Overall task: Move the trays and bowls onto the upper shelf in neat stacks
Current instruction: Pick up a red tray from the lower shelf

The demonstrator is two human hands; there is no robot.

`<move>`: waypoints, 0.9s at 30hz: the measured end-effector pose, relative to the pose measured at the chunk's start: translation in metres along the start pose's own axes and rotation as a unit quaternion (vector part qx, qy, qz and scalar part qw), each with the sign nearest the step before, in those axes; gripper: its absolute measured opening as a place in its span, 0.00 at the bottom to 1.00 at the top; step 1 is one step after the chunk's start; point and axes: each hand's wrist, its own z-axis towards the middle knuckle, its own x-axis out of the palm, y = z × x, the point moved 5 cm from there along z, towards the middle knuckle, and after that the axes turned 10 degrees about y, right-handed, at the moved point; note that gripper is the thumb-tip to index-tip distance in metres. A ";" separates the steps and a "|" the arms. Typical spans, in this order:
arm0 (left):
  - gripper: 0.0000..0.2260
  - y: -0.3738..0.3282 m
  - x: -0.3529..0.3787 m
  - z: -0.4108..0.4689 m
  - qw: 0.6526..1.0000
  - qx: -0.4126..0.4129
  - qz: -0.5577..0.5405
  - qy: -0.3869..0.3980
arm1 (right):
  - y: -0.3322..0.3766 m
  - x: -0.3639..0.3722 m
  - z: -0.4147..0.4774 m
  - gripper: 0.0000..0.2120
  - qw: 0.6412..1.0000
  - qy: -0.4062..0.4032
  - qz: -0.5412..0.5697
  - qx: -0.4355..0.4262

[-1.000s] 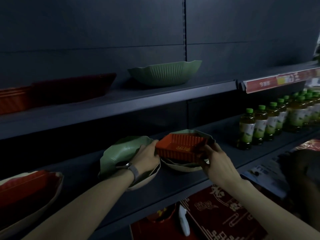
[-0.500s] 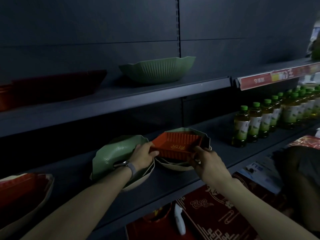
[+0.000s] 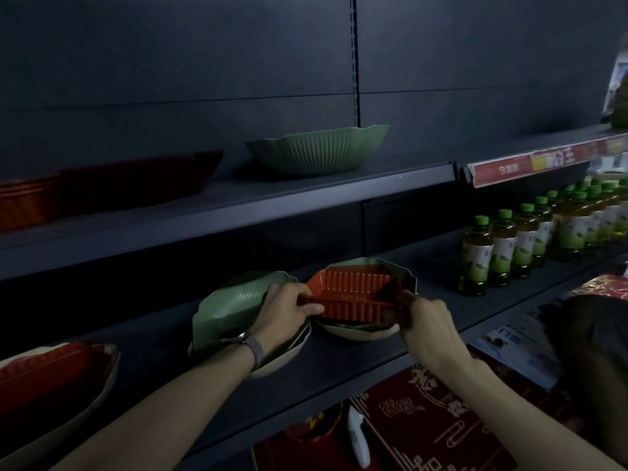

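Note:
I hold a red ribbed rectangular tray (image 3: pixel 356 290) over a stack of green and beige bowls (image 3: pixel 360 329) on the lower shelf. My left hand (image 3: pixel 289 307) grips its left end and my right hand (image 3: pixel 428 317) grips its right end. A tilted green bowl (image 3: pixel 227 307) leans on a beige bowl just left of my left hand. On the upper shelf (image 3: pixel 238 205) stand a green fluted bowl (image 3: pixel 316 149) and dark red trays (image 3: pixel 136 178). At the far left of the lower shelf a red tray sits in a beige bowl (image 3: pixel 51 379).
Green-capped drink bottles (image 3: pixel 509 246) line the lower shelf to the right. A red price strip (image 3: pixel 543 161) runs along the upper shelf edge there. Red patterned boxes (image 3: pixel 441 419) and a white object (image 3: pixel 358 436) lie below the lower shelf. A dark shape (image 3: pixel 598 351) fills the right.
The red tray stays in both hands over the bowl stack, and my hands have closed in along its ends. The camera view has shifted a little.

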 end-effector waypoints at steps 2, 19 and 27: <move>0.06 -0.007 -0.006 -0.009 1.000 0.007 -0.002 -0.012 | 0.002 -0.007 -0.007 0.18 1.000 -0.016 0.003 0.001; 0.05 -0.053 -0.052 -0.114 0.997 0.042 -0.005 -0.061 | 0.041 -0.061 -0.064 0.02 0.993 -0.042 0.035 -0.106; 0.07 -0.074 -0.093 -0.163 0.995 0.050 -0.043 -0.079 | 0.076 -0.091 -0.087 0.04 0.986 -0.052 0.045 -0.155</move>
